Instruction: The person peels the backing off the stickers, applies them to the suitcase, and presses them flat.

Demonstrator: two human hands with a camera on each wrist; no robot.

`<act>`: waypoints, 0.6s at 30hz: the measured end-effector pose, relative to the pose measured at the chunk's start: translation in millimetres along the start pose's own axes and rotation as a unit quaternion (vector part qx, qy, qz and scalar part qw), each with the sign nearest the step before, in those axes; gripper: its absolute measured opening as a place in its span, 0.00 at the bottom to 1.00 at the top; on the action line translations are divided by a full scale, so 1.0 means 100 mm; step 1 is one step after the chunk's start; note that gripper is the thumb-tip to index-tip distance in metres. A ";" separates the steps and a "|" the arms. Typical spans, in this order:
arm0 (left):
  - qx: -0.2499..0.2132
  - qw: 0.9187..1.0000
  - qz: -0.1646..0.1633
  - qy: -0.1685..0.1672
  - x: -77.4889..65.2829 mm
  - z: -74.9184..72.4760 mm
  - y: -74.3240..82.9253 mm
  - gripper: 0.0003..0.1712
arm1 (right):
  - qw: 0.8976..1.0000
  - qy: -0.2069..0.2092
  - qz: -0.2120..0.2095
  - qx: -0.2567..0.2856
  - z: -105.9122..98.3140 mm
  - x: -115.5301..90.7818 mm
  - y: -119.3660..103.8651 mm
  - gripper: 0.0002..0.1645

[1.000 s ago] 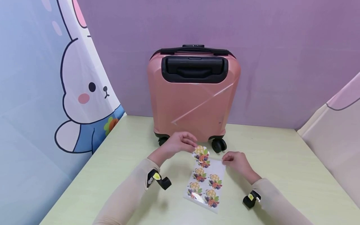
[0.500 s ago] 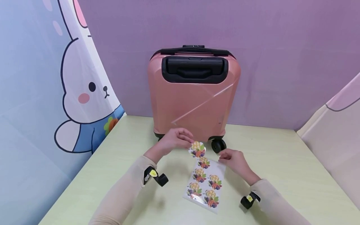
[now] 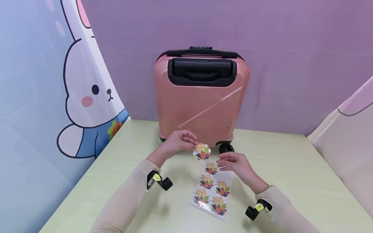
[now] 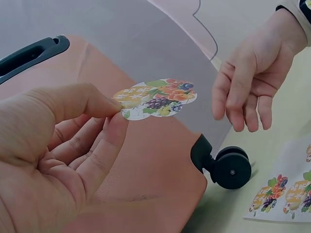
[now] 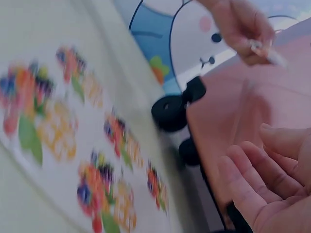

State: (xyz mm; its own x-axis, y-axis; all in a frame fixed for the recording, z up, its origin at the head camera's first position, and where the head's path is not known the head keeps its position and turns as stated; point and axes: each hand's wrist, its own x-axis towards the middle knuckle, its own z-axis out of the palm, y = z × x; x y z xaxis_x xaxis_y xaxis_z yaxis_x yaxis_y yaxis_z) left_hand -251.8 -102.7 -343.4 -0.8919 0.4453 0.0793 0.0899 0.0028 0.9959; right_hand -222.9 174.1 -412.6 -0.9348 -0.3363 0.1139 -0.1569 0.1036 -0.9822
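Observation:
Between thumb and forefinger my left hand [image 3: 179, 143] pinches a fruit-print sticker [image 3: 202, 152], held in the air in front of the suitcase's lower part. In the left wrist view the scalloped sticker [image 4: 158, 99] is free all round except at its pinched edge. My right hand [image 3: 236, 164] hovers over the top right of the sticker sheet [image 3: 214, 194], its fingers loosely bent and holding nothing. Several more fruit stickers remain on the sheet, which lies flat on the table. The pink suitcase [image 3: 201, 110] stands upright behind both hands.
Black wheels [image 3: 226, 148] carry the suitcase on the pale table [image 3: 276, 161]. A purple backdrop [image 3: 291, 64] rises behind it. On the left hangs a cloth with a rabbit print [image 3: 87, 81], and a pale cloth [image 3: 346, 142] borders the right.
My left hand has lifted the sticker off the sheet and carried it up and slightly left. The right hand has let go of the sheet's corner and moved left and up.

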 end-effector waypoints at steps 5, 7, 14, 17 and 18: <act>-0.013 1.000 0.001 0.004 0.02 -0.01 0.00 0.15 | 0.998 -0.015 -0.005 0.057 0.11 -0.02 -0.11 0.16; -0.015 1.000 0.003 0.005 0.03 -0.01 0.01 0.15 | 0.997 -0.016 -0.008 0.081 0.17 -0.03 -0.16 0.13; -0.016 1.000 0.005 0.005 0.04 -0.01 0.00 0.16 | 0.988 -0.017 0.004 0.150 0.30 -0.04 -0.27 0.11; -0.015 1.000 0.006 0.006 0.04 -0.01 0.01 0.15 | 0.987 -0.019 0.000 0.161 0.33 -0.04 -0.28 0.09; -0.014 1.000 0.006 0.006 0.04 -0.01 0.01 0.15 | 0.986 -0.020 -0.002 0.163 0.33 -0.04 -0.28 0.09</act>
State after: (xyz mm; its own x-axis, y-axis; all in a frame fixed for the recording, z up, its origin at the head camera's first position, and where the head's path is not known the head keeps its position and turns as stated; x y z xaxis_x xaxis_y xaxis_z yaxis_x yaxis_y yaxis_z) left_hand -255.9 -101.3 -342.3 -0.8964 0.4335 0.0921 0.0888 -0.0279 0.9957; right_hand -204.1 141.9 -390.4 -0.9202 -0.3734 0.1178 -0.0433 -0.2019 -0.9784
